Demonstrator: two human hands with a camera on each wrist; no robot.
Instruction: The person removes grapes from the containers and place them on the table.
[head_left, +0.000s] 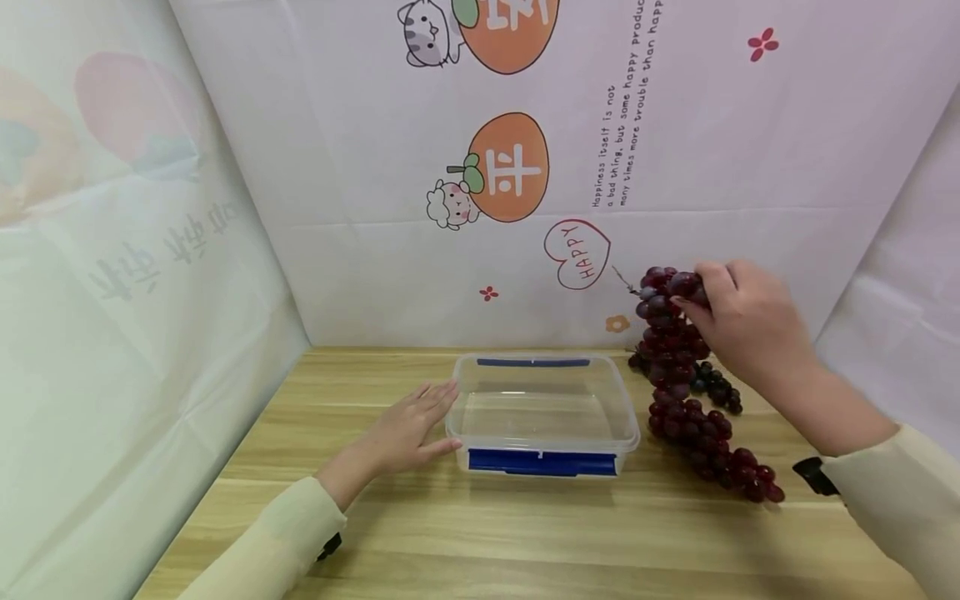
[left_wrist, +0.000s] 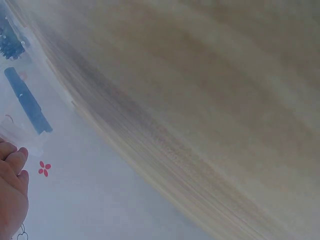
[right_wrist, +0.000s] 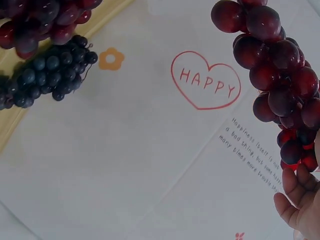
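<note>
A clear plastic food box (head_left: 547, 417) with blue clips along its front and back sides stands on the table. My left hand (head_left: 412, 429) lies against its left side, fingers stretched along the rim and thumb near the front corner. To the right, my right hand (head_left: 753, 321) pinches a bunch of red grapes (head_left: 667, 337) by its upper end and holds it hanging down. Large round red berries of this bunch fill the right of the right wrist view. Below it a second red bunch (head_left: 708, 442) rests on the table. Behind lies a bunch of small black grapes (head_left: 716, 385), partly hidden.
The wooden table (head_left: 480, 542) ends at the back against a white printed cloth (head_left: 375, 167) with cartoon drawings and a heart. More white cloth (head_left: 150, 333) hangs at the left side, and another sheet at the right.
</note>
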